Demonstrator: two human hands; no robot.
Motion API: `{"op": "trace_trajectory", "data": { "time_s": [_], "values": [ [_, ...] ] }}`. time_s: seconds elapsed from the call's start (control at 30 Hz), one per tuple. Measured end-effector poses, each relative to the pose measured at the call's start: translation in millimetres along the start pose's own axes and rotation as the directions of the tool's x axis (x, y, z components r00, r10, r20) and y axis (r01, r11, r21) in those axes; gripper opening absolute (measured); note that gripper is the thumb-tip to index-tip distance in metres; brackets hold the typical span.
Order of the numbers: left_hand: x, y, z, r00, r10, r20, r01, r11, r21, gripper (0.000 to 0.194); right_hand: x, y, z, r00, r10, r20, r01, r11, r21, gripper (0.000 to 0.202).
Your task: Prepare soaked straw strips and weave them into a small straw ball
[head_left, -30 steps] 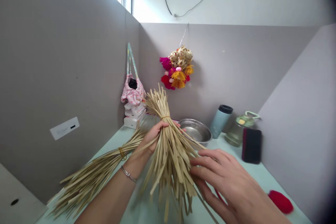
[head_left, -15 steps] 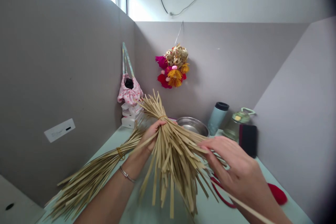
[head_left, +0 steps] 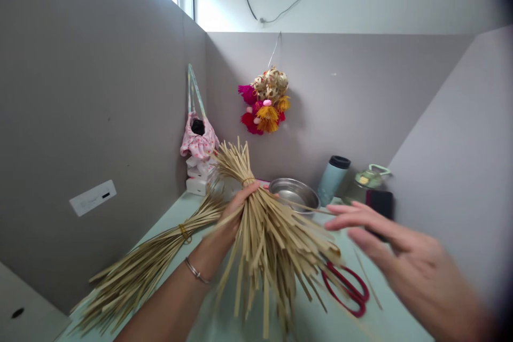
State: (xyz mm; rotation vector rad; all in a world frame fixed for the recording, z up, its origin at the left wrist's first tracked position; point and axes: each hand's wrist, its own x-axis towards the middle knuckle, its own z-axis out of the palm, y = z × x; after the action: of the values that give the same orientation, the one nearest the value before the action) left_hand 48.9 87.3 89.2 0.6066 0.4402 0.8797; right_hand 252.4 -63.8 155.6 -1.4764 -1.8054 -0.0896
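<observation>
My left hand [head_left: 236, 208] is wrapped round a bundle of flat pale strips [head_left: 264, 235], just below its tie. The bundle stands tilted, with a short tuft above the tie and long ends fanning down and right. My right hand [head_left: 385, 240], slightly blurred, hovers to the right with fingers stretched out and apart from the thumb. One strip reaches towards its fingertips; whether they touch is unclear. Below lie red-handled scissors [head_left: 348, 288], their blades hidden under the strips. A second tied bundle of strips [head_left: 156, 256] rests on the table left of my left forearm.
A metal bowl [head_left: 294, 192] stands behind the bundle. Farther right are a blue tumbler [head_left: 332, 181], a green bottle [head_left: 358, 187] and a dark phone-like object [head_left: 380, 204]. A pink bag [head_left: 199, 139] and tasselled woven balls [head_left: 267, 101] hang by the walls. A loose strip [head_left: 368, 280] lies beside the scissors.
My right hand has come away from the strips to the right and opened. More of the red scissor handles shows. My left hand keeps its hold on the bundle.
</observation>
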Motion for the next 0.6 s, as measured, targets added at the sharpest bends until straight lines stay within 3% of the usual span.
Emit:
{"op": "trace_trajectory", "data": {
  "time_s": [0.07,0.17,0.23,0.33,0.4,0.5,0.6],
  "values": [
    [-2,-7,3.4,0.997,0.080,-0.010,-0.080,0.995,0.053,0.027,0,9,-5,0.988,0.120,-0.099,-0.114,0.991,0.064,0.038],
    [-8,-18,9.6,0.979,0.194,0.058,-0.203,0.950,0.236,0.036,4,18,8,0.986,0.162,-0.046,-0.151,0.970,0.190,0.052],
    [-16,-24,14.9,0.970,0.204,0.132,-0.241,0.888,0.392,0.038,9,19,21,0.991,0.128,-0.045,-0.125,0.990,0.060,0.065],
    [-32,-28,24.9,0.959,0.185,0.216,-0.278,0.775,0.568,0.037,15,16,29,0.973,0.036,-0.229,-0.091,0.967,-0.236,0.085],
    [-42,-29,32.6,0.954,0.176,0.242,-0.293,0.721,0.628,0.033,15,11,28,0.959,0.051,-0.277,-0.126,0.957,-0.261,0.090],
    [-49,-30,43.9,0.953,0.187,0.240,-0.301,0.691,0.657,0.024,6,2,35,0.964,0.228,-0.138,-0.227,0.974,0.018,0.093],
    [-49,-35,52.0,0.918,0.341,0.202,-0.388,0.664,0.639,0.026,-9,-9,65,0.940,0.275,0.202,-0.339,0.823,0.455,0.099]
  ]
}}
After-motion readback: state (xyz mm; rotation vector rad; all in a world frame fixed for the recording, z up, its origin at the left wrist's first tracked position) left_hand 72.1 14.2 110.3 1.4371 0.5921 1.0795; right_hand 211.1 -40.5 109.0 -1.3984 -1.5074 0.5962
